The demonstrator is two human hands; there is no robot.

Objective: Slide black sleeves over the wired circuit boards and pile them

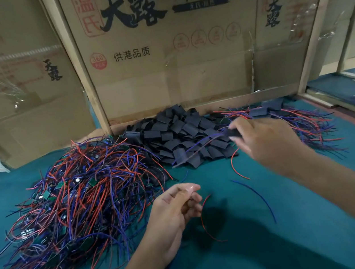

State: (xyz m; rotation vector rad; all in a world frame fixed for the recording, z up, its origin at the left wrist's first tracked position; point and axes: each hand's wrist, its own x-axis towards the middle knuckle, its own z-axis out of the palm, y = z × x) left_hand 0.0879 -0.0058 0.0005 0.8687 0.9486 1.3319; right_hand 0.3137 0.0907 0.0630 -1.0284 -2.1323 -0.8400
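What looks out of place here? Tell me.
Two loose wires, one red and one blue, lie alone on the green table, apart from the pile of wired boards. No board is visible on either.

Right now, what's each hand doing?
Left hand: fingers loosely curled, holding nothing.
Right hand: pinching a sleeved board, wires trailing.

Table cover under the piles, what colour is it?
Plain teal green table cover, no pattern; head view, the only one.
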